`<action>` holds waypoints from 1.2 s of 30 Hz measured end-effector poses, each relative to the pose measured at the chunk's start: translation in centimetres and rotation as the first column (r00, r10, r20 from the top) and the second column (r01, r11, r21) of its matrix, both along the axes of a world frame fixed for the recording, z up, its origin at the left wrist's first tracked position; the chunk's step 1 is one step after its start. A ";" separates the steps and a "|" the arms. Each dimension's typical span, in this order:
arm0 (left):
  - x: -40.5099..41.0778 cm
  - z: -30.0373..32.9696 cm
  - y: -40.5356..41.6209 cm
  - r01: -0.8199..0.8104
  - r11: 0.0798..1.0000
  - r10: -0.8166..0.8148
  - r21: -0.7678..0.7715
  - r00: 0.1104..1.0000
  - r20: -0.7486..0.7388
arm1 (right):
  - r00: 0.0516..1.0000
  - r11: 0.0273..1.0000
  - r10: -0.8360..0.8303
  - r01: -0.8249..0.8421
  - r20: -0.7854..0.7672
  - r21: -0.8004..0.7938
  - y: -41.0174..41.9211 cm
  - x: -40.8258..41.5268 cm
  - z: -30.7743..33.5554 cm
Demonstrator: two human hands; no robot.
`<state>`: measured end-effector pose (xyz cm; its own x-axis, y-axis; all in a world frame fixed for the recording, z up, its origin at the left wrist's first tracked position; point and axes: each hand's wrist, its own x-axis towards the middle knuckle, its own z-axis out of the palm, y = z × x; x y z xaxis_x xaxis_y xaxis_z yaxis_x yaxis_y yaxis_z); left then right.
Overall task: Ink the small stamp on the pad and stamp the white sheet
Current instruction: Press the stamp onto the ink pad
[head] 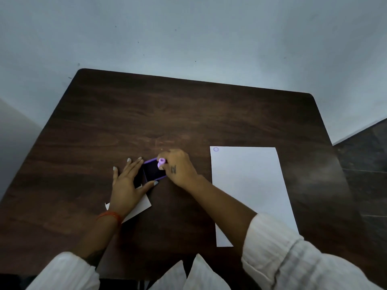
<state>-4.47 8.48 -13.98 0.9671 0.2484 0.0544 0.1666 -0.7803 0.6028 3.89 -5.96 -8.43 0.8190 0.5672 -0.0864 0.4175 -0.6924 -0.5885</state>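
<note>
A small purple stamp is pinched in my right hand and its lower end rests on the dark surface of the purple-framed ink pad. My left hand lies flat with fingers spread, steadying the pad's left side; the thumb touches the pad's near edge. The white sheet lies to the right of the pad, with one small round purple stamp mark in its far left corner. My right forearm covers the sheet's near left part.
The dark wooden table carries everything. A small white card or paper lies under my left hand and wrist. A grey wall stands behind the table, and dark floor tiles show past the right edge.
</note>
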 end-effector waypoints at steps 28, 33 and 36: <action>0.1 0.4 -0.3 -0.007 1.000 0.007 -0.006 1.000 -0.009 | 0.997 0.999 -0.035 0.036 0.067 0.000 0.9 0.0 0.1; 0.1 0.3 -0.2 -0.006 1.000 0.006 0.007 1.000 -0.016 | 0.986 0.991 0.118 -0.109 0.116 -0.083 1.1 -0.6 -0.7; 0.1 0.3 -0.2 -0.003 1.000 0.003 0.003 1.000 -0.013 | 0.992 0.990 0.085 -0.073 0.093 -0.121 1.7 -0.3 0.0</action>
